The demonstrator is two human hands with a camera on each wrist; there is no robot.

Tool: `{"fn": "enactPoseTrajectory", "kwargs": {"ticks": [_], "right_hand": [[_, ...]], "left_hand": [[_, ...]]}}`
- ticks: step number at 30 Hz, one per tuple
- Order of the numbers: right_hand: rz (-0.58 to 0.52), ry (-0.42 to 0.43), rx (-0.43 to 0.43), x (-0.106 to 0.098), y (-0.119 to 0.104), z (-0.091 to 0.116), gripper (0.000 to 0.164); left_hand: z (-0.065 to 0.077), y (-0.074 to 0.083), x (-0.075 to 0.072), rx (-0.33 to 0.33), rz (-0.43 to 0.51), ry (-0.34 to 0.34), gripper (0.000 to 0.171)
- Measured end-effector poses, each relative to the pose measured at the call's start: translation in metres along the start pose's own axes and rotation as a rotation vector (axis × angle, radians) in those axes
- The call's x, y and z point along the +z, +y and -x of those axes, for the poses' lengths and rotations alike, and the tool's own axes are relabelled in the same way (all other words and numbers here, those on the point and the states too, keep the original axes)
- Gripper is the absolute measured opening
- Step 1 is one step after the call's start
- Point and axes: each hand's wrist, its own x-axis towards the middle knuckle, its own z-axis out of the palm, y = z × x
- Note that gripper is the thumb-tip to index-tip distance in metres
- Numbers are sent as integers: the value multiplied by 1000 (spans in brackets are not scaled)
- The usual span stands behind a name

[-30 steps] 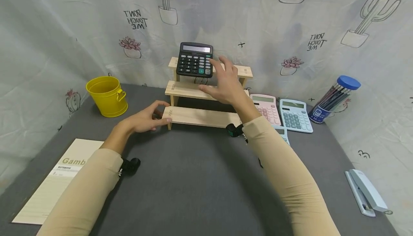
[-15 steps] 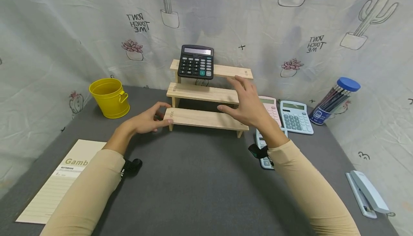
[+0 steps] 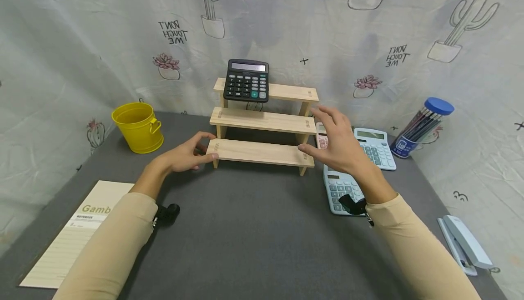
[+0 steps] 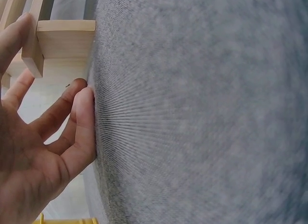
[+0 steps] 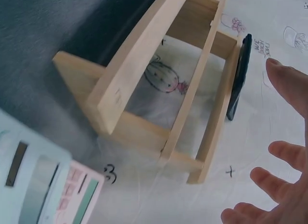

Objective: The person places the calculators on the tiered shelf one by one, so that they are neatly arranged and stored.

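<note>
A three-step wooden display stand (image 3: 262,120) stands against the curtain. My left hand (image 3: 183,155) holds the left end of its lowest step; in the left wrist view the thumb and index finger meet the board's end, while the other fingers lie lower by the cloth. On the top step a black calculator (image 3: 246,81) leans back, display lit. My right hand (image 3: 343,144) hovers with spread fingers by the stand's right end, holding nothing. Beneath and behind it lie a light blue calculator (image 3: 337,193), a partly hidden pink calculator (image 3: 321,139) and another blue calculator (image 3: 376,149).
A yellow bucket (image 3: 139,129) stands at the back left, a notebook (image 3: 73,241) lies at the front left. On the right are a blue-lidded tub of pencils (image 3: 421,129) and a pale blue stapler (image 3: 466,243). A printed curtain (image 3: 286,27) hangs behind the grey tabletop (image 3: 262,236).
My right hand has moved from beside the black calculator down and right, away from the upper step. The black calculator stays on the top step. My left hand keeps its place on the stand.
</note>
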Motion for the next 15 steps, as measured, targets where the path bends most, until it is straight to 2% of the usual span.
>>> {"fn": "enactPoseTrajectory", "kwargs": {"ticks": [11, 15], "right_hand": [[12, 12, 4, -1, 25, 38, 88], [12, -3, 32, 2, 32, 52, 90]], "left_hand": [[-2, -3, 2, -9, 9, -6, 76], [-1, -2, 1, -13, 11, -3, 78]]}}
